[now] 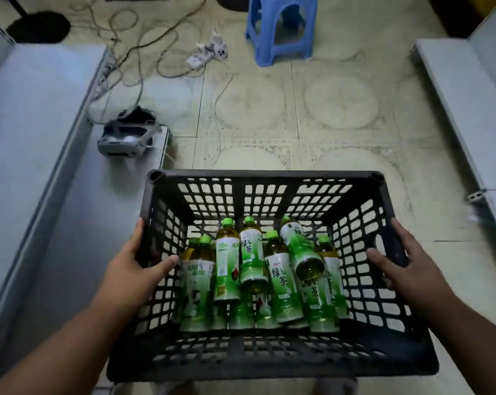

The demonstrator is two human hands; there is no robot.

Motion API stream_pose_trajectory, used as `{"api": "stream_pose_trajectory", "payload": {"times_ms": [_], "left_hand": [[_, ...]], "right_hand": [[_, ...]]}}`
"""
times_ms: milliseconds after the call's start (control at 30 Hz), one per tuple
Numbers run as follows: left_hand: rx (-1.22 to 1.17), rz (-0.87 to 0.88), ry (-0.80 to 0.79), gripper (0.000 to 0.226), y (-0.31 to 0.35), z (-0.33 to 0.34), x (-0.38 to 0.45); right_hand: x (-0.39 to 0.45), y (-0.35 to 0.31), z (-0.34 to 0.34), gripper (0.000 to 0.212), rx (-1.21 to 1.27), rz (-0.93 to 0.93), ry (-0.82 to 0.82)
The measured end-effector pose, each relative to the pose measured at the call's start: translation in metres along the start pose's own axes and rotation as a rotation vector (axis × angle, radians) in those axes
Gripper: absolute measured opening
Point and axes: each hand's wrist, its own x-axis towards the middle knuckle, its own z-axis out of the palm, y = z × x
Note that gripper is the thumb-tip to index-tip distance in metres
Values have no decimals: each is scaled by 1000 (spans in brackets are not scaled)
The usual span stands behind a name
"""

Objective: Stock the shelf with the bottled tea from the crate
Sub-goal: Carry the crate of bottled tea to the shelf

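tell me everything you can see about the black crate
The black crate is a rectangular, open-topped bin of what looks like hard plastic, its walls and floor a lattice of square holes, with round sockets at the far rim corners. The left hand and right hand grip its side walls, thumbs hooked inside. Green-capped bottled tea lies jumbled inside, mostly toward the near end. Tiled floor shows through the lattice.
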Motion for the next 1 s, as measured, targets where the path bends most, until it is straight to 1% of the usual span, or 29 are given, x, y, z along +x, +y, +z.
{"api": "stream_pose_trajectory", "payload": {"times_ms": [167, 300, 400, 467, 600, 667, 733, 800, 867, 933, 1000], "left_hand": [[-56, -2, -1, 100, -95, 66, 58], [-63, 2, 3, 103, -140, 98, 84], [-12, 31, 38, 100, -158, 108, 96], [-22, 44, 45, 98, -165, 108, 100], [-3, 35, -6, 97, -161, 105, 99], [2, 0, -28, 100, -156, 102, 91], [82, -23, -30, 101, -150, 102, 79], [314, -13, -3, 102, -141, 104, 58], [538, 77, 78, 101, -130, 111, 33], [621, 207, 63, 98, -122, 124, 11], [681, 330, 32, 96, -119, 142, -2]], "right_hand": [[44, 73, 72, 87, 49, 8, 13], [61, 113, 107, 89, 37, -10, 2], [68, 129, 119, 90, 0, -39, -11], [69, 134, 121, 94, 10, -61, -14], [60, 131, 120, 93, 39, -13, -43], [54, 125, 120, 98, -31, 3, -19], [44, 118, 123, 101, -181, 41, -10], [23, 106, 128, 107, -333, 106, -27], [1, 91, 134, 111, -479, 155, -65], [-14, 70, 142, 110, -594, 113, -82], [-17, 52, 160, 103, -605, -21, -66]]}}
